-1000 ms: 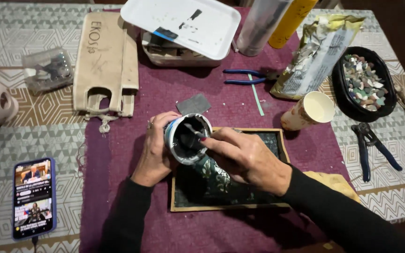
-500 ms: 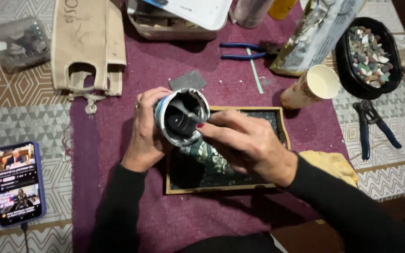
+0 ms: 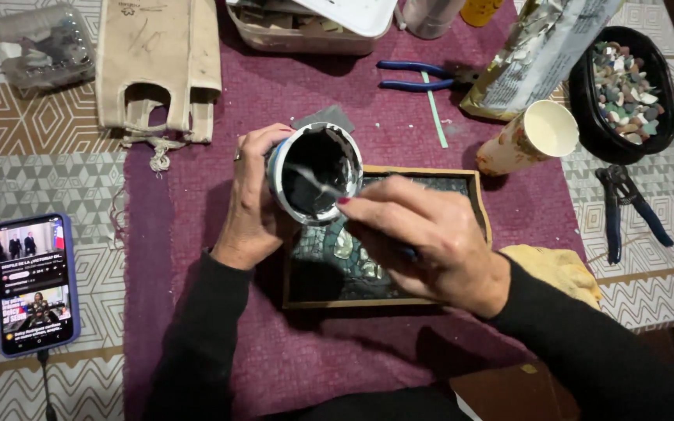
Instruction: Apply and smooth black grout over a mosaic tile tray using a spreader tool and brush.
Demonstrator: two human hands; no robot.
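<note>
2 hands work over a wooden tray [image 3: 479,204] of mosaic pieces on the purple cloth [image 3: 220,335] of the tabletop. The left hand [image 3: 253,199] has its fingers wrapped closed around a round tin [image 3: 313,170] of dark paste, tipping its mouth up toward the camera, probably so the contents are easy to reach. The right hand [image 3: 423,238] has its fingers pinched shut on a thin tool [image 3: 317,181] that dips into the tin, held directly above the tray so drips likely land there. Blue pliers [image 3: 415,74], a paper cup [image 3: 536,134] and a phone [image 3: 34,282] lie well apart.
</note>
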